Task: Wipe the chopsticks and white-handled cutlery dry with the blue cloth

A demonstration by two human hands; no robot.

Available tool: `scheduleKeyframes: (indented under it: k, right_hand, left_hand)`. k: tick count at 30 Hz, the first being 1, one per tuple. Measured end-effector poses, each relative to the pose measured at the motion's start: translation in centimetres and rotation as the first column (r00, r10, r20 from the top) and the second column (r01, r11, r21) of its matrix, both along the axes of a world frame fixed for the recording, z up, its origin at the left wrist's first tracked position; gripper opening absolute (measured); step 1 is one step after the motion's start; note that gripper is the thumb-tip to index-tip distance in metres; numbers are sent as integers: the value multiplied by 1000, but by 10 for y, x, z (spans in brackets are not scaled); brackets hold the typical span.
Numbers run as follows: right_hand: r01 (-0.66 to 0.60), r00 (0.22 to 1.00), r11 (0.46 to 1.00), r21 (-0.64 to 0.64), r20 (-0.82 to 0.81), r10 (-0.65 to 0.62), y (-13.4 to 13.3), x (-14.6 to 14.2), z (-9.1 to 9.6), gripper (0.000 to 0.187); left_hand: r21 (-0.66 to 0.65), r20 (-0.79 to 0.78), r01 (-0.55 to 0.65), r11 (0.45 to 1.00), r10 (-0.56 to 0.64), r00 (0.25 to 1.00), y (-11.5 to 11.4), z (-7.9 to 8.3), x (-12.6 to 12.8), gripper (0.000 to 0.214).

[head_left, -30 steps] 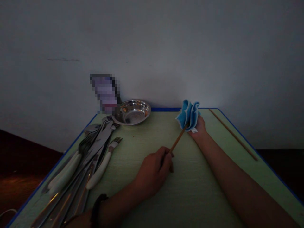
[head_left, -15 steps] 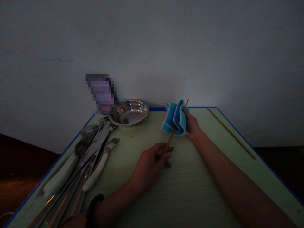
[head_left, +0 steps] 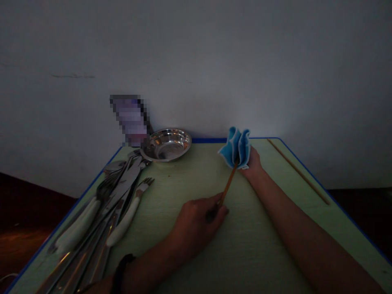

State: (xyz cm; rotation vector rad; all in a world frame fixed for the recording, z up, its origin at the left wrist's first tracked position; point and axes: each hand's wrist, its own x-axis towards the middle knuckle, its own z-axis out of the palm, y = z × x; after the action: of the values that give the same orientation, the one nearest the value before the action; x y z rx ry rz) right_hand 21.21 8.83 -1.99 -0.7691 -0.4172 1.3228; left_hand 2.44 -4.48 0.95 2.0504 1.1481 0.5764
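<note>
A wooden chopstick [head_left: 229, 181] slants up and away over the middle of the table. My left hand [head_left: 200, 218] pinches its near end between thumb and fingers. Its far part disappears into the folds of a blue cloth [head_left: 237, 149] with pale edging. My right hand [head_left: 252, 161] grips that cloth from the right side, bunched around the chopstick; most of its fingers are hidden behind the cloth. A second chopstick [head_left: 298, 171] lies by itself along the right side of the table.
On the left lies a heap of forks, knives and spoons [head_left: 101, 220], with a white-handled fork [head_left: 130, 216] at its right. A shiny metal bowl [head_left: 168, 145] stands at the back. Beside it a blurred-out phone-like object [head_left: 130, 118] leans on the wall [head_left: 196, 73].
The cloth has moved a little to the right and its folds now face me. The chopstick's far tip, which stuck out beyond the cloth, is now hidden. My left hand has shifted slightly right.
</note>
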Motion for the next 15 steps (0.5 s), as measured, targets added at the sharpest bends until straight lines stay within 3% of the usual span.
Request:
scheduleKeyframes:
  k: [3,8,15]
  right_hand:
    - [13,999,999,-47,-40,-15,2,4,2,17]
    - [28,997,993,-112,-67,-36,-2,1,11,22]
    - [-78,996,986,-150,22,82,-8,-6,13,22]
  left_hand:
    - [11,-33,32,999,-32,999,-2,0,1,27]
    - [-149,76,0,989,11,997,0,-1,0,27]
    - [-194,125,-48,980,73,990,3,1,2,24]
